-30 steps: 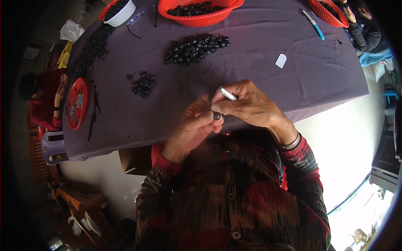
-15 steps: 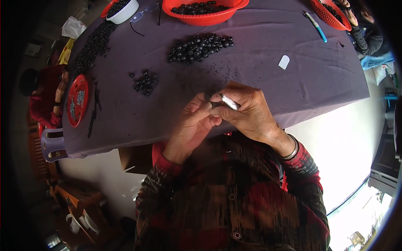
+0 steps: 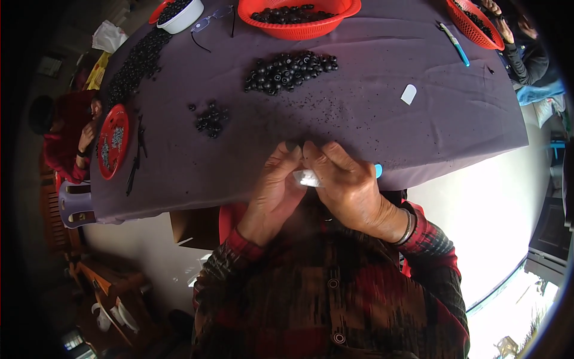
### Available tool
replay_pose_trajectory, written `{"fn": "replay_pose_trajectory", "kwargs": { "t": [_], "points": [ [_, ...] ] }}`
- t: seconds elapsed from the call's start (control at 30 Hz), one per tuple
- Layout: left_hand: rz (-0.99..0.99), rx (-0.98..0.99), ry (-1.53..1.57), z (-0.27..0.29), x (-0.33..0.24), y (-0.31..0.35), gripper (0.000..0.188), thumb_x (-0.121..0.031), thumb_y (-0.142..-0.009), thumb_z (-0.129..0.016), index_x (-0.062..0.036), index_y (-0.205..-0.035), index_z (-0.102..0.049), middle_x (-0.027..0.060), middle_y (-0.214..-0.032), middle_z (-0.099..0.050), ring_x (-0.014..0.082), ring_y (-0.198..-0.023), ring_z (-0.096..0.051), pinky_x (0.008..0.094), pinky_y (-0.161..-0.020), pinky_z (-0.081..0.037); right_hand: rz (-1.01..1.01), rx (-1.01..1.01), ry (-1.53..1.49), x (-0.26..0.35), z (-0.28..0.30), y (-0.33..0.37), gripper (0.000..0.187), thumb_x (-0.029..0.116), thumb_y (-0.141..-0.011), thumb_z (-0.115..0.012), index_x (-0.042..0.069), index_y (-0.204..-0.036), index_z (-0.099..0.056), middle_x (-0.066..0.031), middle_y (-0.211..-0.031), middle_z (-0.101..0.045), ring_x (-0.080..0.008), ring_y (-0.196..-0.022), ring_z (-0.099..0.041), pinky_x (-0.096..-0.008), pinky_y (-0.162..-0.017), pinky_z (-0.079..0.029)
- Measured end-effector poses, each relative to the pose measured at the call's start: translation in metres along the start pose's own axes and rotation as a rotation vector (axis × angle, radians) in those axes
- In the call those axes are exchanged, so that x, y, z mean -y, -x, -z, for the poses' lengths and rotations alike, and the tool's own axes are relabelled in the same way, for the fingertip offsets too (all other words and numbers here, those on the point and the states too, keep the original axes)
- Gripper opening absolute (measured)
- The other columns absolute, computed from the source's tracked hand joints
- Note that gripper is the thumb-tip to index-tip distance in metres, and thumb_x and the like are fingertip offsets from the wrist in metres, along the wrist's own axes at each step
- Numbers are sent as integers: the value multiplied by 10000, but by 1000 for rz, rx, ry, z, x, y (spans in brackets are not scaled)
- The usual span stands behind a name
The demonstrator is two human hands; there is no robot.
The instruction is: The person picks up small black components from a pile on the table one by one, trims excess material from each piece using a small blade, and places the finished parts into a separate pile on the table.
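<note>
Both hands meet over the table's near edge. My left hand [image 3: 274,188] is closed, its thumb and fingers pinched together. A small dark patch [image 3: 291,145] shows at its fingertips; whether that is a held bead I cannot tell. My right hand [image 3: 353,188] is wrapped round a slim tool with a white-wrapped part [image 3: 308,178] showing below its fingers. A blue rounded end [image 3: 378,170] sticks out on the hand's other side, seemingly of the same tool. The tool's tip is hidden. Ahead of the hands lie a pile of round black beads [image 3: 287,73] and a smaller cluster [image 3: 211,119].
Dark crumbs are scattered over the purple cloth [image 3: 382,125]. Farther off stand a red basket [image 3: 299,27] and a white bowl [image 3: 180,18], plus a teal-and-white pen-like tool [image 3: 455,46] and a white tag [image 3: 408,94]. A red tray [image 3: 113,140] is left. Other people sit at both sides.
My hands have shifted slightly toward me. My right hand has turned, so the white part now points down-left below the fingers and a blue end shows at right. The view has shifted slightly.
</note>
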State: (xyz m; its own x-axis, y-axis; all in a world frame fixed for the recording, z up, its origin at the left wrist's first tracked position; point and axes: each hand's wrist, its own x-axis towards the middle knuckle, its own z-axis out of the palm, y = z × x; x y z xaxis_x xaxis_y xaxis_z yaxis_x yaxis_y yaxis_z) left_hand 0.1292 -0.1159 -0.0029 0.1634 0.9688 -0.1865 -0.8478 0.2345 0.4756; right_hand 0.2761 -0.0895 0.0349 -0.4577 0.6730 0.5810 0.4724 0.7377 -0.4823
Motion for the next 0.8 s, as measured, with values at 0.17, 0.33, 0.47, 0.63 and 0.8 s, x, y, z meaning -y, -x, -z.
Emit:
{"fn": "replay_pose_trajectory", "kwargs": {
  "t": [0.17,0.33,0.47,0.63,0.8],
  "points": [
    [-18,-10,-28,5,-5,-2,96,-170,-907,-598,-112,-984,-604,-14,-952,-628,109,-882,-594,271,-795,-500,54,33,61,0,-6,4,400,-9,-708,-682,-34,-1095,-586,-64,-819,-537,-194,-570,-594,-298,-471,-519],
    [-100,-90,-114,0,-5,-4,16,-140,-916,-581,-129,-912,-593,-4,-867,-614,105,-789,-570,259,-721,-471,23,59,36,-1,-2,2,430,22,-713,-695,-4,-1126,-581,-72,-822,-555,-214,-601,-620,-315,-489,-522],
    [-151,-24,-127,-9,-13,0,29,-111,-918,-570,-130,-917,-592,1,-899,-603,116,-797,-549,264,-708,-456,-135,147,-75,-6,26,-10,347,140,-809,-678,25,-1109,-548,-103,-837,-583,-241,-616,-614,-324,-551,-519],
    [-77,144,-106,-7,-14,1,76,-84,-924,-550,-117,-960,-609,15,-916,-603,112,-811,-526,278,-686,-426,-254,338,-507,-22,40,-13,245,247,-923,-573,24,-1010,-519,-115,-814,-579,-227,-649,-571,-302,-635,-469],
    [-57,162,-147,-4,-11,-1,130,-175,-922,-575,-84,-1011,-602,13,-911,-584,83,-797,-527,257,-705,-454,-119,276,-631,-25,28,-11,110,124,-899,-576,15,-920,-577,-110,-801,-607,-271,-671,-611,-332,-590,-481]
  ]
}}
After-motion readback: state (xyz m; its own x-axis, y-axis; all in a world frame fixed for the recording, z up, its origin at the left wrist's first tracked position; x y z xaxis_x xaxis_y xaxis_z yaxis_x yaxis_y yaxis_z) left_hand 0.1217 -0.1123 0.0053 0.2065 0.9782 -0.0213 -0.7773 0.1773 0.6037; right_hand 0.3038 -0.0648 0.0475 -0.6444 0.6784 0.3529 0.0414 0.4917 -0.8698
